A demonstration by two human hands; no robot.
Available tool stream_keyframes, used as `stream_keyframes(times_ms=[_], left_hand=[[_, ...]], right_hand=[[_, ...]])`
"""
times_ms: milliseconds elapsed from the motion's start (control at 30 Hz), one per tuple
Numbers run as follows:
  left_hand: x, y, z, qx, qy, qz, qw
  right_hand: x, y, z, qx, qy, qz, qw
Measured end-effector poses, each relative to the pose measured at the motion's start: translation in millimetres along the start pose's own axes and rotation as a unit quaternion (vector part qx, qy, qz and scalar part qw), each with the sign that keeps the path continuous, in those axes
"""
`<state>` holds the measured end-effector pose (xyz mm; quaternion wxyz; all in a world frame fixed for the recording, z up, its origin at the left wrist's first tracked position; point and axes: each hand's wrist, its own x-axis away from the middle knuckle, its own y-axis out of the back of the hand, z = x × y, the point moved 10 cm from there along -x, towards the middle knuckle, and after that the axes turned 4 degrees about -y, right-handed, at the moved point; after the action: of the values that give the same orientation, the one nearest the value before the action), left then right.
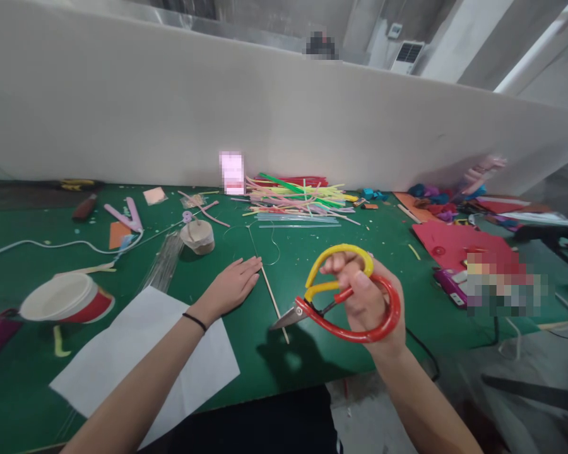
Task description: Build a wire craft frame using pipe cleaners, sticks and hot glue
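Observation:
My right hand (pixel 366 296) is closed through the red and yellow loop handles of a pair of scissors (pixel 341 296), held just above the green table (pixel 312 265) with the short blades pointing left. A thin wooden stick (pixel 274 302) lies on the table right by the blade tips. My left hand (pixel 234 284) lies flat and open on the table, fingertips beside the top of that stick and near a thin wire loop (pixel 265 243). A black band is on my left wrist.
A white paper sheet (pixel 142 359) lies under my left forearm. A red and white paper cup (pixel 69 302) lies on its side at left. A tape roll (pixel 197 236), a pile of coloured straws (pixel 298 192) and red foam sheets (pixel 454 243) sit further back. Another person's hand (pixel 483 170) works at far right.

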<state>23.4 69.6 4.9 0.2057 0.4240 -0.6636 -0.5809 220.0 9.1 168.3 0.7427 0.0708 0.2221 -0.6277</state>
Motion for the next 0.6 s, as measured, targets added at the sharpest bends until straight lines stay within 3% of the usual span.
stream_keyframes(times_ms=[367, 533, 600], left_hand=[[-0.4, 0.6, 0.1, 0.002, 0.000, -0.005, 1.000], [0.2, 0.5, 1.0, 0.001, 0.001, -0.010, 1.000], [0.7, 0.3, 1.3, 0.002, 0.001, -0.011, 1.000]], right_hand=[[-10.5, -15.7, -15.3, -0.181, -0.063, 0.072, 0.979], [-15.3, -32.4, -38.5, -0.199, -0.136, 0.141, 0.960], [-15.6, -34.3, -45.1, -0.190, -0.148, 0.136, 0.961]])
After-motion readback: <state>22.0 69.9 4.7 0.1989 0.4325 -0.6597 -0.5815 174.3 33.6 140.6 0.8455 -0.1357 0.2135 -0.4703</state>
